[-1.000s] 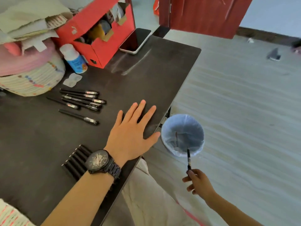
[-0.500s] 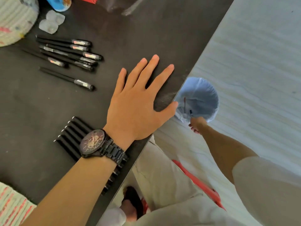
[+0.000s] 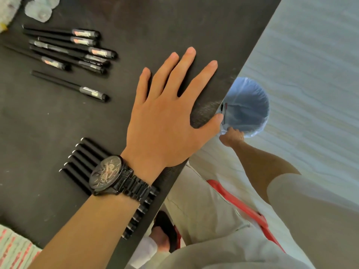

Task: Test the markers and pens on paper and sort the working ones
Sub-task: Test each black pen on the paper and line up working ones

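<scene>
My left hand (image 3: pixel 165 117) lies flat on the dark table (image 3: pixel 155 22) with its fingers spread, holding nothing. My right hand (image 3: pixel 232 138) reaches down past the table edge to the rim of a blue-lined waste bin (image 3: pixel 252 105) on the floor; its fingers are hidden. A thin dark pen-like shape (image 3: pixel 222 106) shows just inside the bin near the table edge. Several black pens with labelled caps (image 3: pixel 77 49) lie in a loose group at the upper left, and a single pen (image 3: pixel 77 88) lies below them. A tidy row of black pens (image 3: pixel 81 160) runs under my left wrist.
Clear plastic pieces (image 3: pixel 40 8) sit at the table's top left. A patterned cloth or paper (image 3: pixel 15 249) shows at the bottom left corner. A red stool (image 3: pixel 242 206) and my legs are below the table edge. Pale floor stretches to the right.
My view has tilted down and closer. My right hand moved from holding a pen upright above the floor down to the bin's rim. The left hand stayed flat on the table.
</scene>
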Available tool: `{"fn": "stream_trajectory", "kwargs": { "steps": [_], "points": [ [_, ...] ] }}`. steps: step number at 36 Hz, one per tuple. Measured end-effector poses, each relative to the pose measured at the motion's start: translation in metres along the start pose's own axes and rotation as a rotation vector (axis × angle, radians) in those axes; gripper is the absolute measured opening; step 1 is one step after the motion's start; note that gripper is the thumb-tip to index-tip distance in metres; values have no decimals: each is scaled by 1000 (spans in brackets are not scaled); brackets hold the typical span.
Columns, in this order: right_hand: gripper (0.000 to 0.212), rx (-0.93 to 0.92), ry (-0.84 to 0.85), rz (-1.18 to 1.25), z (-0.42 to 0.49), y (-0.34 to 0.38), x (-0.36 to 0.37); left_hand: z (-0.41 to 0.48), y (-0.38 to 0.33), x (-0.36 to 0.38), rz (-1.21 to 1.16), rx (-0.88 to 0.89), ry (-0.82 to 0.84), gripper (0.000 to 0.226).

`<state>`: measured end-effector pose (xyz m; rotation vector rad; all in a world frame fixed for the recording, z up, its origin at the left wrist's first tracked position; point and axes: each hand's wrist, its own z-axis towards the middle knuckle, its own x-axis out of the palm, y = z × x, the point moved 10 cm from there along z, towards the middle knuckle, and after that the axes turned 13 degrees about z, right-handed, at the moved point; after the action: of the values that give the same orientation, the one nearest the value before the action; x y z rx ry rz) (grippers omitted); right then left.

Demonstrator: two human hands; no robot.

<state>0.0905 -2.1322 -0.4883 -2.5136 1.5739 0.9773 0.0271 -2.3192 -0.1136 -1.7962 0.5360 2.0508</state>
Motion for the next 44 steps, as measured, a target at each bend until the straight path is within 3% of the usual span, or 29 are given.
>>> {"fn": "stream_trajectory", "kwargs": {
  "steps": [8, 14, 17, 21, 24, 29, 35, 39, 44],
  "points": [
    [50, -91, -43, -57, -28, 19, -32, 0, -2, -1, -25, 4, 70, 75],
    [38, -277, -124, 19, -76, 47, -81, -5, -6, 1, -15, 13, 194, 75],
    [34, -352, -172, 107, -105, 54, -106, -15, -9, -10, 1, 29, 231, 70],
    [33, -437, -258, 408, -154, 56, -140, -48, 2, -53, -62, -34, 137, 59],
    [23, -630, -325, 566, -204, 70, -162, -86, 20, -82, -106, -115, 66, 52],
    [23, -972, -282, 685, -304, 124, -171, -163, 65, -108, -99, -294, -1, 46],
    [22, -1253, -143, 560, -371, 210, -132, -280, 118, -92, -158, -712, 10, 44],
    [21, -1331, -68, 318, -378, 256, -90, -351, 129, -68, -140, -925, 62, 55],
    [22, -1450, -142, -94, -384, 307, -47, -396, 118, -45, -147, -1062, 57, 73]
  ]
}}
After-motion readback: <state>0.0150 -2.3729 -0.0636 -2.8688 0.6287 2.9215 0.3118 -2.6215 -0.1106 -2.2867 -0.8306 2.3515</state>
